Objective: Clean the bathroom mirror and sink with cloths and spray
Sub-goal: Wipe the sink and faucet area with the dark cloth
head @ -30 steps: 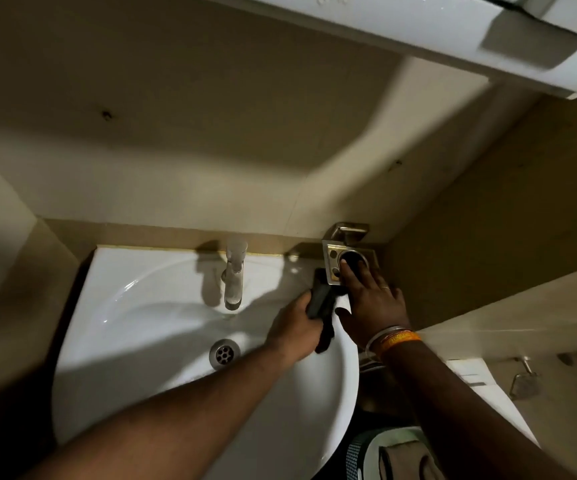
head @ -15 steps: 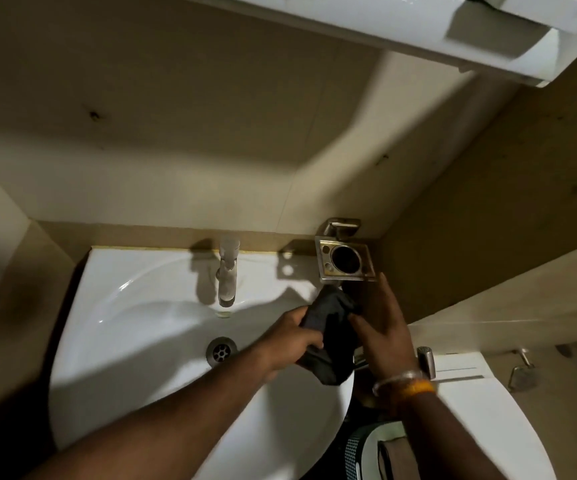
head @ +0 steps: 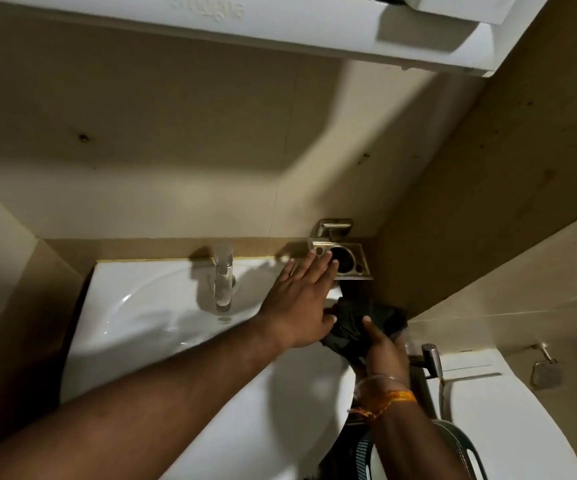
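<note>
A white sink [head: 134, 317] with a chrome tap [head: 223, 282] fills the lower left. My left hand [head: 300, 299] is stretched out with straight fingers over the sink's back right corner, fingertips at the metal holder [head: 345, 261] on the wall. My right hand [head: 382, 348] grips a dark cloth [head: 359, 317] bunched at the sink's right rim, just below the holder. The white underside of the mirror cabinet [head: 280, 32] runs across the top.
A white toilet [head: 508, 420] stands at the lower right, with a hand sprayer [head: 430, 358] beside it. A wall hook [head: 545, 370] sits at the far right. Beige tiled walls close in behind and to the right.
My left hand let go of the cloth and reached up with straight fingers to the metal holder. The cloth now sits in my right hand, which moved down from the holder.
</note>
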